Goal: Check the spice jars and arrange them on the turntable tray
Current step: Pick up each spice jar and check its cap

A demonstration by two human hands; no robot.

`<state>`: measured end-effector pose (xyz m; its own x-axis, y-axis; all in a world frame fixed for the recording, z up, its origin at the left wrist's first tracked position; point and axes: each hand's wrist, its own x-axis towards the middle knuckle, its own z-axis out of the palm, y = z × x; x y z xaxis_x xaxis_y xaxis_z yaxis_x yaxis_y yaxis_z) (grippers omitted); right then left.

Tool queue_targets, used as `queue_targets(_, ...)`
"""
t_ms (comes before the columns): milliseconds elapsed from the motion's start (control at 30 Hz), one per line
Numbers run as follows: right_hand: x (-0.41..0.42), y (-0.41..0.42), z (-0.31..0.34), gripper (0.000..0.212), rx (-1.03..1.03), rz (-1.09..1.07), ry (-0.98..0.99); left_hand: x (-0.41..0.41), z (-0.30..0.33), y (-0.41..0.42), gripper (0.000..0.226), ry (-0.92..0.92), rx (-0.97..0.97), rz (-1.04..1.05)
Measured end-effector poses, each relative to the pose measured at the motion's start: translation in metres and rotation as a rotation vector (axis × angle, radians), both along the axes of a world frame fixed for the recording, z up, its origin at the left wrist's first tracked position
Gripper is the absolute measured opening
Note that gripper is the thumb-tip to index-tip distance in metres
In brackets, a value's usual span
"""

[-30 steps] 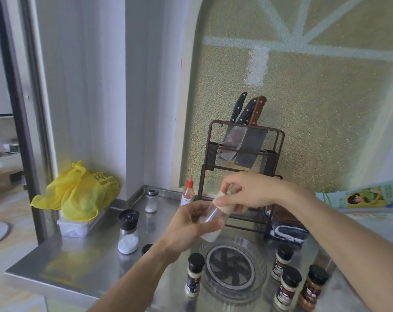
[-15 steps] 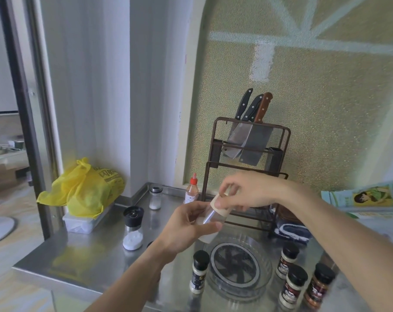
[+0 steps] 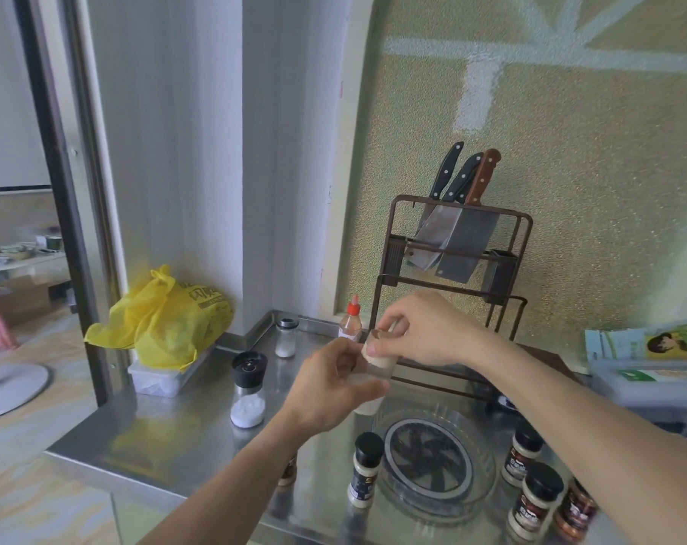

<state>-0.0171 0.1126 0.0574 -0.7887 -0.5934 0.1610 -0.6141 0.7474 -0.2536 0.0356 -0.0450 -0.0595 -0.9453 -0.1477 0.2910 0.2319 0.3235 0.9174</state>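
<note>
1. Left hand (image 3: pixel 326 391): grip wrapped around the body of a clear spice jar (image 3: pixel 367 391), held in the air above the bench (image 3: pixel 168 430), over the far-left rim of the turntable tray (image 3: pixel 487 474).
2. Right hand (image 3: pixel 424 332): fingertips pinched on the jar's beige cap (image 3: pixel 379 354); jar tilts slightly.
3. Jar body mostly hidden by fingers and blurred; contents unreadable. Its lower end shows white below the left palm.
4. Tray is clear with a dark fan-pattern centre, no jars on it.
5. Black-lidded jar (image 3: pixel 365 472) stands just left of the tray; three more (image 3: pixel 525 454) (image 3: pixel 536 501) (image 3: pixel 576 513) clustered to its right.
6. A further jar (image 3: pixel 288 470) sits mostly behind the left forearm.
7. Around: grinder (image 3: pixel 248 389), small shaker (image 3: pixel 286 338), red-tipped bottle (image 3: pixel 350 322), knife rack (image 3: pixel 452 269) behind the hands, yellow bag (image 3: pixel 165 320) far left.
</note>
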Motion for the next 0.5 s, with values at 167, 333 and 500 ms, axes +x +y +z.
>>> queue_targets(167, -0.007, -0.033, -0.033, 0.033, -0.001, -0.014, 0.110, -0.015, -0.011, -0.012, 0.051, -0.022, -0.253, 0.216)
queue_targets(333, -0.023, -0.057, -0.074, 0.023, 0.102, -0.047, 0.041, -0.035, -0.011, -0.019, 0.046, -0.224, -0.598, 0.217)
queue_targets(500, -0.033, -0.072, -0.106, 0.026, 0.175, -0.099, -0.056, -0.051, -0.024, -0.027, 0.047, -0.378, -0.744, 0.134)
